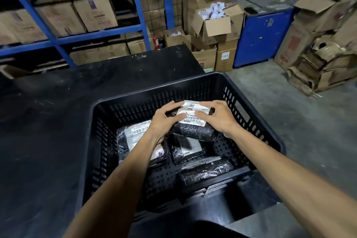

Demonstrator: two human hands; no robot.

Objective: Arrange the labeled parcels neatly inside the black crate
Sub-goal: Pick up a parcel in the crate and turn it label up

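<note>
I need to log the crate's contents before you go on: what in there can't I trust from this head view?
- Left parcel: the left forearm crosses it, hiding part of its label.
- Middle parcel: its label is blurred and shadowed by the held parcel.
- Held parcel: both hands, left hand and right hand, cover its label's edges; the small print is too small.
- Crate: the near floor is hidden by its rim and the arms.

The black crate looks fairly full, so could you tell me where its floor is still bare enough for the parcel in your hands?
Bare floor shows at the right, between the middle parcel and the crate wall, under the held parcel. The left parcel crowds the left side and the near parcel the front.
</note>
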